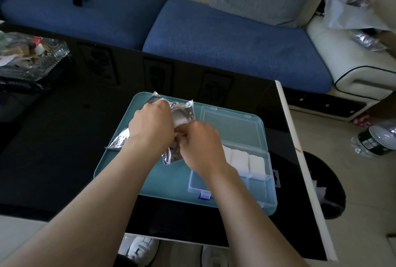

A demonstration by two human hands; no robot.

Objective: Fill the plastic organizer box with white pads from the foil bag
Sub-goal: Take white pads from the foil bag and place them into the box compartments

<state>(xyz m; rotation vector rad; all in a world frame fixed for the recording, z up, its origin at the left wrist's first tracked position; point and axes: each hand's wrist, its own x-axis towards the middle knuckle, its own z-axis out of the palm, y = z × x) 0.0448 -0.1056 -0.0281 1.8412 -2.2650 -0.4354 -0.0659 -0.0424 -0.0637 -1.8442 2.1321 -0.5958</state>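
On a teal tray [120, 172] the clear organizer box [260, 187] lies open, white pads [246, 158] filling its far compartments, the near ones bare. The left hand [151, 126] is clenched around the foil bag [182, 112] beside the box. The right hand [200, 140] has fingers curled at the bag's mouth; what they pinch is hidden.
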